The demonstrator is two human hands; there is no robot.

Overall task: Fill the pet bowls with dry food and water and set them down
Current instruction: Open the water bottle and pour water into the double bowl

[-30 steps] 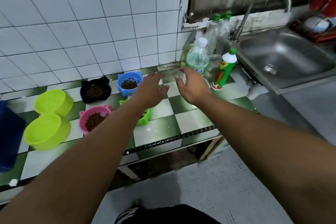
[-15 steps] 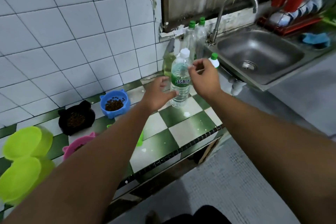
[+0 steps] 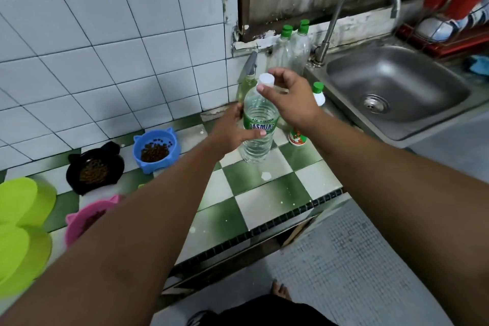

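Left hand (image 3: 232, 132) grips bottle (image 3: 258, 127), right hand (image 3: 288, 98) pinches cap (image 3: 266, 80); squeezing while uncapping risks water spilling onto counter (image 3: 264, 193).

You are now gripping the water bottle (image 3: 258, 145) around its label with your left hand (image 3: 232, 132), where a second ago both hands were reaching in empty. You are standing it forward on the counter (image 3: 264, 201), apart from the other bottles (image 3: 296, 45), and your right hand (image 3: 293, 98) is pinching its white cap (image 3: 266, 79).
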